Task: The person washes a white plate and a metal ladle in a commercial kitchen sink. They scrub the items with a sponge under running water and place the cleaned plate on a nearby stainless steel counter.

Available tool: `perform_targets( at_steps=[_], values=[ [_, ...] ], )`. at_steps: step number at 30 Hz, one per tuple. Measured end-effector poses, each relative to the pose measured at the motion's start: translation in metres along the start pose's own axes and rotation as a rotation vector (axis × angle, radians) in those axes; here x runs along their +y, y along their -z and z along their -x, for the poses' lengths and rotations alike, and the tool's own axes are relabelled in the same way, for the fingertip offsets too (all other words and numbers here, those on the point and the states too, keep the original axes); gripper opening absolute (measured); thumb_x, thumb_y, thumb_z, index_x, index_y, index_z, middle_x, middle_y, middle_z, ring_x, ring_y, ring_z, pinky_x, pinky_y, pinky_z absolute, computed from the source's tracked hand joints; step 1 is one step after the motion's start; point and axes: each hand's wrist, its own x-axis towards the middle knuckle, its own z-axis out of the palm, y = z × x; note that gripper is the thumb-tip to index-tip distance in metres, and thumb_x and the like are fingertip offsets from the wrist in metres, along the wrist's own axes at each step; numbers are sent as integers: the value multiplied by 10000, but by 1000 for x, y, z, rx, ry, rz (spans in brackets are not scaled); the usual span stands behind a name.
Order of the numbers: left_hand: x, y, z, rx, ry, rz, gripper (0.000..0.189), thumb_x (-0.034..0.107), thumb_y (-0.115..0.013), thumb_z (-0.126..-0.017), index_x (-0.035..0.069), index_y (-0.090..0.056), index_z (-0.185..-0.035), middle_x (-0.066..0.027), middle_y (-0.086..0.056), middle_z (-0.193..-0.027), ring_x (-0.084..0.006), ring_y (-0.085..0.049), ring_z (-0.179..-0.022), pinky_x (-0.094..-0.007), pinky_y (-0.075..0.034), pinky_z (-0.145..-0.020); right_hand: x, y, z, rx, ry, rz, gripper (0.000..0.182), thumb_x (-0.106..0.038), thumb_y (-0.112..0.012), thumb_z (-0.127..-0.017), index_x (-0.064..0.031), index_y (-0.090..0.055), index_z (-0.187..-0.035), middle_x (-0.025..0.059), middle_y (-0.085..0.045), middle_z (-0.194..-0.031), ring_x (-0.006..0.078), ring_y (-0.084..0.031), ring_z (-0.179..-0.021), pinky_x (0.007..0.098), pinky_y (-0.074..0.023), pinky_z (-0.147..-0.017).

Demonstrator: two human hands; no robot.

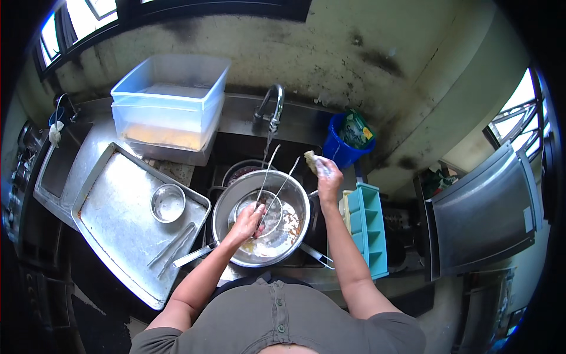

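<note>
My left hand grips thin metal tongs, their two arms spread and pointing up toward the tap. Below it, a large stainless steel pot sits over the sink with cloudy water and orange-brown food scraps inside. A round metal rim shows within the pot, partly hidden by my hand. In my right hand, which has white suds on it, is a worn yellowish scrubbing sponge, held up beyond the pot's right rim. Water runs from the chrome tap behind the pot.
On the left lies a large metal tray bearing a small steel bowl and another pair of tongs. Stacked plastic tubs stand behind it. To the right are a blue bucket and a turquoise divided holder.
</note>
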Motion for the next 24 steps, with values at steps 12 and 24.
perform_targets(
  at_steps=[12, 24],
  values=[
    [8, -15, 9, 290, -260, -722, 306, 260, -612, -819, -28, -543, -897, -264, -603, -769, -426, -586, -783, -486, -438, -679, 0, 4, 14, -443, 639, 486, 146, -62, -515, -742, -85, -635, -823, 95, -626, -789, 246, -584, -807, 376, -406, -736],
    [5, -21, 11, 219, -216, -509, 254, 234, -583, -858, -12, -519, -864, -142, -587, -669, -255, -595, -635, -369, -437, -575, 24, 8, -13, 23, 232, 169, 145, -58, -504, -832, -6, -634, -868, 130, -649, -823, 259, -620, -743, 373, -476, -672]
  ],
)
